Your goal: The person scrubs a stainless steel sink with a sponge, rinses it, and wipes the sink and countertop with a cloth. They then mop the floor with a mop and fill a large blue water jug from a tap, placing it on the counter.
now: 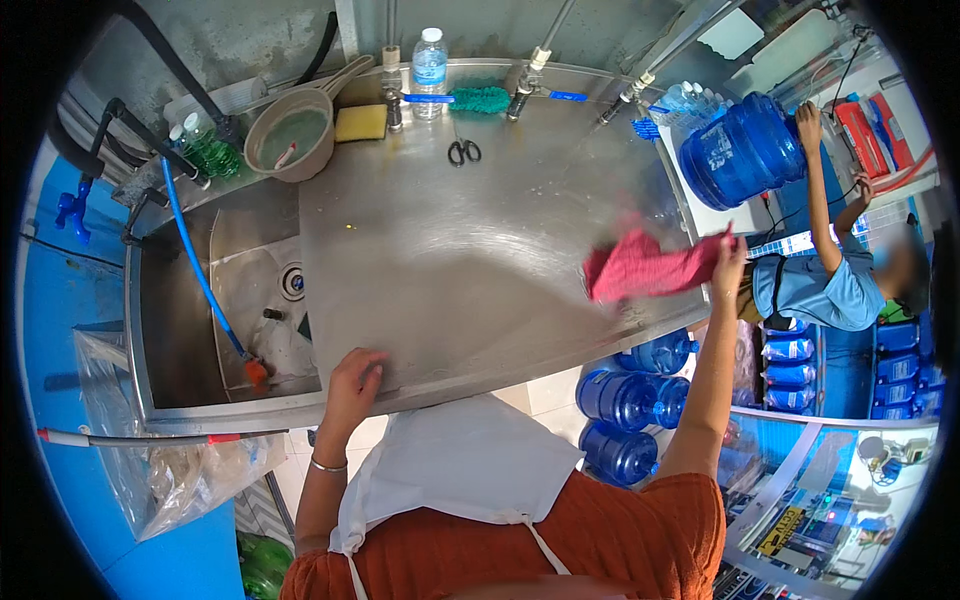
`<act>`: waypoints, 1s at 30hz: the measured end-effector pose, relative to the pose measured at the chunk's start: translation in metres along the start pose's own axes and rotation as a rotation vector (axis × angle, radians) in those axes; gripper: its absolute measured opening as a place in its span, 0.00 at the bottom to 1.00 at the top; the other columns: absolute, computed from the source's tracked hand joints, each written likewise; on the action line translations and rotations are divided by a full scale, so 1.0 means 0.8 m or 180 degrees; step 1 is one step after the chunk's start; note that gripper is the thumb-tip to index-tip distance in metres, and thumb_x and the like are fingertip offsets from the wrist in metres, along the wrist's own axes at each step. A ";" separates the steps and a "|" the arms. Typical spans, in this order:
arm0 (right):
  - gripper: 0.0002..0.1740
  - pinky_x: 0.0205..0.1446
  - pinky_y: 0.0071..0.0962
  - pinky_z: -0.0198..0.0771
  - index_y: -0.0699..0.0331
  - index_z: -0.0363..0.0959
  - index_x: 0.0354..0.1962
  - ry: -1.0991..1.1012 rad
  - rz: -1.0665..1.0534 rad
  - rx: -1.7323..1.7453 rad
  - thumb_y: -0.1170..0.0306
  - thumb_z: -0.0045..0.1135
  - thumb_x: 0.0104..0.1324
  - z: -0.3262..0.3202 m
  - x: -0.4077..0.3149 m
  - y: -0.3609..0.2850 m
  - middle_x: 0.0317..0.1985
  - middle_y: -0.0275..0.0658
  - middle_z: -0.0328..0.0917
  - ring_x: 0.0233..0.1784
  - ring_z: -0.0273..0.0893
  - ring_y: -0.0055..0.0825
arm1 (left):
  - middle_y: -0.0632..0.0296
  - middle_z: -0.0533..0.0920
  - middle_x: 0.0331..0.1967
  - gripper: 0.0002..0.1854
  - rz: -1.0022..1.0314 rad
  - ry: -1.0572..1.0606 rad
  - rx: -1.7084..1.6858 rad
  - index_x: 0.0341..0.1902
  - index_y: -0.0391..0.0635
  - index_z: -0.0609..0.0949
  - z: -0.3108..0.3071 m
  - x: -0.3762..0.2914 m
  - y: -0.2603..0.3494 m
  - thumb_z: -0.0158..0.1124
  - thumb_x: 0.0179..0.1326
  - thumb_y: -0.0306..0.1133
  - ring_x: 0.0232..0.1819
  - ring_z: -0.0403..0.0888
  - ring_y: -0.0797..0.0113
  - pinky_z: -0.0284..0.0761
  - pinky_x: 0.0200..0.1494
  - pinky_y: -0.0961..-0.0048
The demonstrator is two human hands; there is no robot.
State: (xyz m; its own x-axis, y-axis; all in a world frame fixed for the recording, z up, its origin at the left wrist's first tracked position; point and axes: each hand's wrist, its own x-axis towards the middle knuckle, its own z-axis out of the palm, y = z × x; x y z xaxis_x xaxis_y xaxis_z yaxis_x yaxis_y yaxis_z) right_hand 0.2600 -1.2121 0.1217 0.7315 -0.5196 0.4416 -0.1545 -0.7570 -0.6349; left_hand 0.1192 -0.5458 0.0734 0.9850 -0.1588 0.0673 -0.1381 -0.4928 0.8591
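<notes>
My right hand (pixel 729 268) grips one end of a red cloth (pixel 651 264) over the right end of a stainless-steel counter (pixel 450 247). The cloth trails leftward, blurred at its far edge; whether it touches the steel there, I cannot tell. Over the counter's front edge, just right of the sink (pixel 247 292), is my left hand (pixel 358 381), holding nothing, its fingers slightly apart. A blue hose (pixel 196 259) with an orange end hangs into that sink. Black-handled scissors (pixel 464 152) lie toward the counter's back.
Along the back stand a water-filled basin (pixel 291 142), a yellow sponge (pixel 361 123), a water bottle (pixel 429 71), a green scrubber (pixel 480 100) and valved pipes (pixel 529 82). At right, a person (pixel 821 289) handles a large blue water jug (pixel 742 150). More blue jugs (pixel 619 397) lie below the counter.
</notes>
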 end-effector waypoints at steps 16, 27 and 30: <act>0.38 0.71 0.67 0.39 0.64 0.56 0.67 -0.1415 -0.1601 -0.0545 0.63 0.54 0.61 0.301 -0.519 -0.364 0.67 0.63 0.55 0.73 0.47 0.65 | 0.50 0.82 0.42 0.13 -0.0582 0.0070 -0.0011 0.44 0.39 0.82 -0.124 -0.109 -0.066 0.56 0.54 0.20 0.47 0.80 0.50 0.74 0.51 0.64; 0.30 0.65 0.28 0.61 0.68 0.67 0.60 -0.2447 0.0511 0.2711 0.53 0.52 0.70 0.339 -0.458 -0.478 0.53 0.46 0.77 0.58 0.71 0.32 | 0.51 0.82 0.44 0.12 0.0160 0.0563 0.0225 0.41 0.39 0.82 -0.124 -0.067 -0.070 0.55 0.54 0.19 0.50 0.78 0.51 0.72 0.55 0.64; 0.35 0.68 0.32 0.58 0.66 0.67 0.61 -0.1807 0.0277 0.1703 0.46 0.48 0.68 0.247 -0.391 -0.357 0.58 0.46 0.73 0.63 0.69 0.35 | 0.51 0.81 0.44 0.11 0.0016 0.0540 0.0279 0.41 0.38 0.81 -0.121 -0.067 -0.077 0.55 0.55 0.19 0.49 0.79 0.52 0.72 0.55 0.63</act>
State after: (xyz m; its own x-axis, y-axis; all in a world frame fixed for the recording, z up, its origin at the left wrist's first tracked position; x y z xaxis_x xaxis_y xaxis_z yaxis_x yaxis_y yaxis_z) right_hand 0.2067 -0.7550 0.0399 0.9812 -0.1771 0.0761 0.0087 -0.3542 -0.9351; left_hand 0.0847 -0.4240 0.0660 0.9865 -0.0185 0.1624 -0.1443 -0.5661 0.8116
